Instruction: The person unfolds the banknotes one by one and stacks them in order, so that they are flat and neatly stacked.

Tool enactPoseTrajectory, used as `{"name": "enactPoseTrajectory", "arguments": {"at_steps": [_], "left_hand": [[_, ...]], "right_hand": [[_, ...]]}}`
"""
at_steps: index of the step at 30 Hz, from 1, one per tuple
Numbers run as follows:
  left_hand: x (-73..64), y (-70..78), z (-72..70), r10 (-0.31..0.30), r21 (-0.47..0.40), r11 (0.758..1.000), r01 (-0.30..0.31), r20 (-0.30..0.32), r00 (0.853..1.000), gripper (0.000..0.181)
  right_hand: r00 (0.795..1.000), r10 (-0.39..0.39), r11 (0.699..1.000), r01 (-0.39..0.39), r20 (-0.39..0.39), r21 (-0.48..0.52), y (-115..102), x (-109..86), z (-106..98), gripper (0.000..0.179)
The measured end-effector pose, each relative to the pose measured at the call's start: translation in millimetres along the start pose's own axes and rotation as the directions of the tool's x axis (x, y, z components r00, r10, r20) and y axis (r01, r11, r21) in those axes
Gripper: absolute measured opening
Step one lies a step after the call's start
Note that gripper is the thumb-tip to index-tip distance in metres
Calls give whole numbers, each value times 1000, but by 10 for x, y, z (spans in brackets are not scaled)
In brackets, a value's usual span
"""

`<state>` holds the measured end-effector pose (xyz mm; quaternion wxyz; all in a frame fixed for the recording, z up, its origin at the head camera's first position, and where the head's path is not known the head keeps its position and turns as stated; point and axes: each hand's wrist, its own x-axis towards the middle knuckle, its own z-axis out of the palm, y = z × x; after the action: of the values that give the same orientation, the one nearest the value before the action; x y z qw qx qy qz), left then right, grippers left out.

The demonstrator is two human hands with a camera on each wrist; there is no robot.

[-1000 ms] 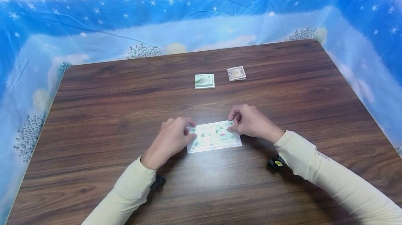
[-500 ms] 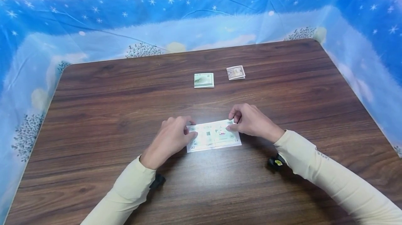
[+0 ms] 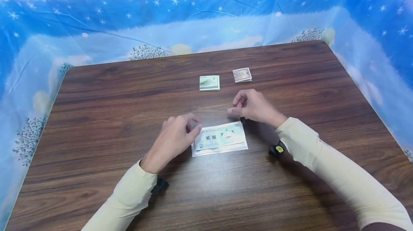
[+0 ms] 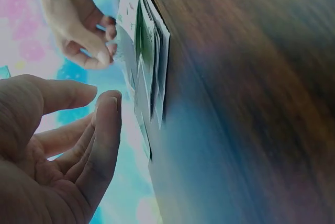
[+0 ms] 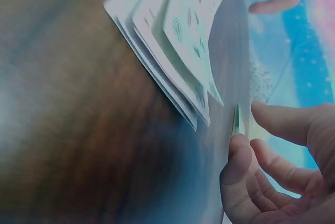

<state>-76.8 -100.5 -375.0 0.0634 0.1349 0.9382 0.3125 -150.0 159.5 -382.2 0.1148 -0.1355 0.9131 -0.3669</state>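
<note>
A small stack of banknotes (image 3: 221, 139) lies unfolded on the wooden table, the top one greenish with a 2 in its corner. The wrist views show its layers slightly fanned and bowed. My left hand (image 3: 175, 137) hovers at the stack's left end; the left wrist view shows a gap between thumb and fingers, and they look clear of the paper. Beyond the stack's top right corner, my right hand (image 3: 256, 107) is raised with loosely bent fingers and holds nothing. In the right wrist view the right hand (image 5: 282, 166) is apart from the banknotes (image 5: 178, 41).
Farther back on the table (image 3: 129, 98) lie a folded green banknote (image 3: 209, 83) and, to its right, a folded brownish banknote (image 3: 242, 75). A blue snowflake-patterned cloth (image 3: 193, 8) surrounds the table's back and sides. Dark wrist cameras sit under both cuffs.
My right hand has let go of the banknotes' right end and moved up and away from it. My left hand has lifted slightly off the left end. The stack stays in place.
</note>
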Motion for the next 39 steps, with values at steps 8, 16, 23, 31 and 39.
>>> {"name": "enactPoseTrajectory", "arguments": {"at_steps": [8,16,23,31,39], "left_hand": [[-11,9,-22,-10,-8,1000,11,8,1000,21],[-6,4,-30,-16,-5,1000,17,19,1000,22],[-3,-19,-28,-5,-11,1000,6,18,1000,22],[-5,-17,-32,-7,-17,1000,7,23,1000,23],[-21,-31,-49,-18,-32,999,19,37,999,23]], "right_hand": [[996,86,995,-85,-7,50,-20,366,54,33],[991,111,993,-107,-75,48,-49,675,91,43],[986,138,989,-142,-94,-32,-127,878,132,48],[985,142,985,-150,-94,-84,-161,993,189,57],[990,111,985,-122,-89,-122,-188,990,221,55]]}}
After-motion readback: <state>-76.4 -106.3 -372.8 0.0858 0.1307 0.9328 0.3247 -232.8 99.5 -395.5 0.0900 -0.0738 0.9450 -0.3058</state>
